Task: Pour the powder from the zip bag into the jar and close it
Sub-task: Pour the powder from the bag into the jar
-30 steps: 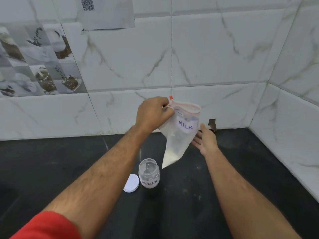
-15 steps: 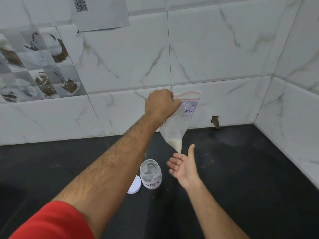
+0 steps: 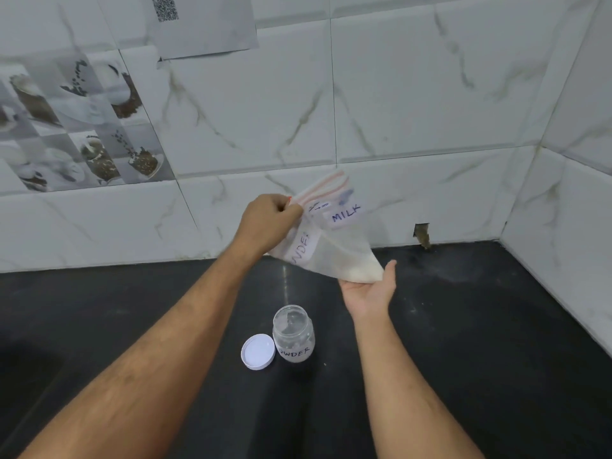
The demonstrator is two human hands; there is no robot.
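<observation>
The left hand (image 3: 268, 223) pinches the top corner of the zip bag (image 3: 328, 233) (labelled MILK), held up over the bench (image 3: 480, 326). The right hand (image 3: 369, 293), palm open, supports the bag's powder-filled bottom corner. Below both hands stands the uncapped jar (image 3: 293, 332), its white lid (image 3: 258, 351) touching its left side.

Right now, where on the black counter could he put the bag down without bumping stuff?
The black stone counter is bare on the right, between the right hand and the corner wall, and on the left past the left forearm. The middle is crowded: the clear plastic jar and the round white lid sit side by side under the clear zip bag.
</observation>
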